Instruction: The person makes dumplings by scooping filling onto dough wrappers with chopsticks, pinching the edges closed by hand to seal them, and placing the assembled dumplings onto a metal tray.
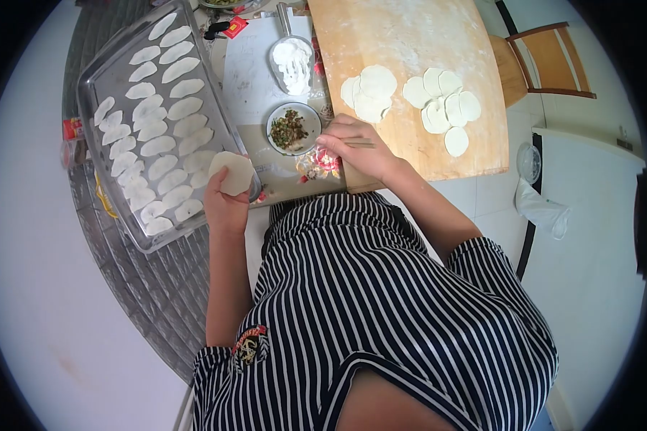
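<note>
My left hand holds a round dumpling wrapper flat on its fingers, by the near right corner of the metal tray. Rows of folded dumplings lie in that tray. My right hand is closed around chopsticks, whose rear ends stick out to the right; their tips are hard to make out. Just left of this hand stands a small white bowl with chopped green and brown filling. Loose wrappers and a second group of wrappers lie on the wooden board.
A metal scoop full of white flour rests on white paper behind the bowl. Near the tray's far end lies a red packet. A wooden chair stands beyond the board, with a white plastic bag at the right.
</note>
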Demonstrator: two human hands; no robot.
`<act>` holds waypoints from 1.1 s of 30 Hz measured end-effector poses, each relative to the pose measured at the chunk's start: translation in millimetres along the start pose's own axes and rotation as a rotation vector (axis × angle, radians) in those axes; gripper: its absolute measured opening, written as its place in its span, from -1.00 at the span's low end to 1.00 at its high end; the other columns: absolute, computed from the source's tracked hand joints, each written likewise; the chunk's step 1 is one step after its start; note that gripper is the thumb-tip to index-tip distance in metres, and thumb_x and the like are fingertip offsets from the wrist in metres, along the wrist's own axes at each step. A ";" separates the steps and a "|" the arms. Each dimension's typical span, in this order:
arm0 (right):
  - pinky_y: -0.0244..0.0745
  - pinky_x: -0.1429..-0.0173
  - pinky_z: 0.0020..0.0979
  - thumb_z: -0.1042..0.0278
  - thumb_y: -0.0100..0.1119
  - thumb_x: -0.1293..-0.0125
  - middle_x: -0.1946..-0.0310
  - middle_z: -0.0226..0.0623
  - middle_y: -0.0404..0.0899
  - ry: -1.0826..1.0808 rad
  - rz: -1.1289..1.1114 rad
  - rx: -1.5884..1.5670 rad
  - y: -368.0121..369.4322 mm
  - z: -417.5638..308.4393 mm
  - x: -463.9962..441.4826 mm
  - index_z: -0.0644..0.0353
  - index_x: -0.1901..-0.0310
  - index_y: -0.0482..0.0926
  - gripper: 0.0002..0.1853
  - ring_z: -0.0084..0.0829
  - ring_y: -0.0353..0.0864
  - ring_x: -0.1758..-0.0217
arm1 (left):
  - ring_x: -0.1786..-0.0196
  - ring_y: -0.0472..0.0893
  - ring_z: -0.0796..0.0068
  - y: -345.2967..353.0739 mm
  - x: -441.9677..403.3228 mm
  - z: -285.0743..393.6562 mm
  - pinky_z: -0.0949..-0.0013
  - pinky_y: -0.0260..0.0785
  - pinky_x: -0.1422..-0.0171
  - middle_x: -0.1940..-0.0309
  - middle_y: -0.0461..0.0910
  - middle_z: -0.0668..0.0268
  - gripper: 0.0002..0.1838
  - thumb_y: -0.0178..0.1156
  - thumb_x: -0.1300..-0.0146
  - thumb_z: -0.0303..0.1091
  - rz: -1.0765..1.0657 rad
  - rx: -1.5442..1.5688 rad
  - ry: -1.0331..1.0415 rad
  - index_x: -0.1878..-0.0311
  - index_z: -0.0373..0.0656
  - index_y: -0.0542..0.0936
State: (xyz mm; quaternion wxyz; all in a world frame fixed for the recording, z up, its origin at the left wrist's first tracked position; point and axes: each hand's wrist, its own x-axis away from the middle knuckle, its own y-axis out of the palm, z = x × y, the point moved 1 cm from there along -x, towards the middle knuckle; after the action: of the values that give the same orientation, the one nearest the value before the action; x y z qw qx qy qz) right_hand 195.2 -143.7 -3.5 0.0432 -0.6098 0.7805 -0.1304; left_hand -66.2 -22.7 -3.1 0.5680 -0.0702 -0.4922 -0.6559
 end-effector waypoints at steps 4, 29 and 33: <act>0.53 0.14 -0.52 0.28 0.22 -0.38 0.36 -0.38 0.55 0.283 0.052 -0.270 -4.0 -1.3 -7.6 0.27 0.21 0.67 -0.79 -0.56 0.61 0.36 | -0.21 0.54 0.11 -6.7 1.5 -1.8 0.11 0.53 -0.20 -0.13 0.50 0.07 -0.61 0.00 -0.32 -0.49 -0.009 0.032 -0.005 -0.21 -0.35 0.34; 0.65 0.30 -0.53 0.30 0.07 -0.47 0.35 -0.23 0.63 0.396 0.422 -0.644 14.6 53.6 -8.7 0.41 0.09 0.60 -0.72 -0.50 0.65 0.44 | -0.17 0.56 0.13 -7.3 13.2 -13.2 0.12 0.49 -0.21 -0.09 0.54 0.03 -0.61 -0.05 -0.34 -0.41 0.027 -0.010 -0.037 -0.19 -0.39 0.38; 0.65 0.30 -0.53 0.31 0.05 -0.47 0.34 -0.20 0.63 0.400 0.417 -0.686 16.7 61.2 -14.7 0.42 0.09 0.58 -0.72 -0.46 0.66 0.44 | -0.18 0.56 0.15 -6.8 11.1 -14.1 0.13 0.49 -0.22 -0.10 0.54 0.04 -0.60 -0.04 -0.33 -0.41 0.016 -0.014 -0.054 -0.19 -0.38 0.38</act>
State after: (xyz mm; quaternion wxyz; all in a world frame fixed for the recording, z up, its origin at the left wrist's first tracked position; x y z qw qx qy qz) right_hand 197.0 -135.1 -68.0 -0.2881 -0.3811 0.8779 0.0320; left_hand -69.0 -41.3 -6.9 0.5591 -0.0959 -0.5023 -0.6526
